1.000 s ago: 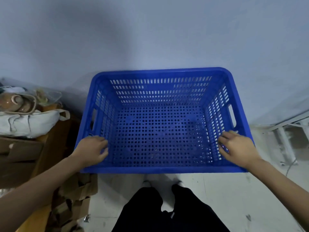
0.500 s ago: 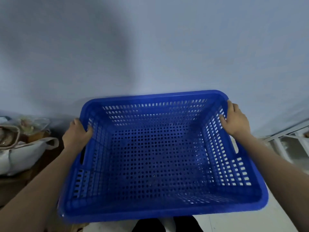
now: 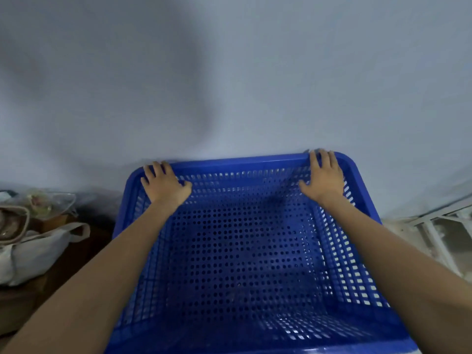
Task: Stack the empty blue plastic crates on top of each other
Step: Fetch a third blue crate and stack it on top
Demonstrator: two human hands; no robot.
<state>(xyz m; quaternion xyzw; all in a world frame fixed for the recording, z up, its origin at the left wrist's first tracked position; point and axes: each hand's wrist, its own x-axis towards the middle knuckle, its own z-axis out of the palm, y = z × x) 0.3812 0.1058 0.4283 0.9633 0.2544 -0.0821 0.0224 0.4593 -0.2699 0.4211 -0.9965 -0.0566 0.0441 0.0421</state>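
Note:
An empty blue plastic crate (image 3: pixel 245 264) with a perforated floor and slotted walls fills the lower middle of the head view, close under me and against the wall. My left hand (image 3: pixel 164 183) lies over the far left corner of its rim, fingers curled on the edge. My right hand (image 3: pixel 324 178) lies over the far right corner of the same rim. Both forearms reach across the crate's inside. Whatever the crate rests on is hidden beneath it, and no other crate shows.
A plain grey wall (image 3: pixel 229 85) rises right behind the crate. On the left, a white cloth bag (image 3: pixel 33 254) and a clear plastic bag (image 3: pixel 51 203) rest on brown boxes. A white metal frame (image 3: pixel 434 231) stands on the floor at the right.
My hands slid from the near corners, along the side rims, to the far corners. The crate now sits nearer and larger in view, its far rim close to the wall.

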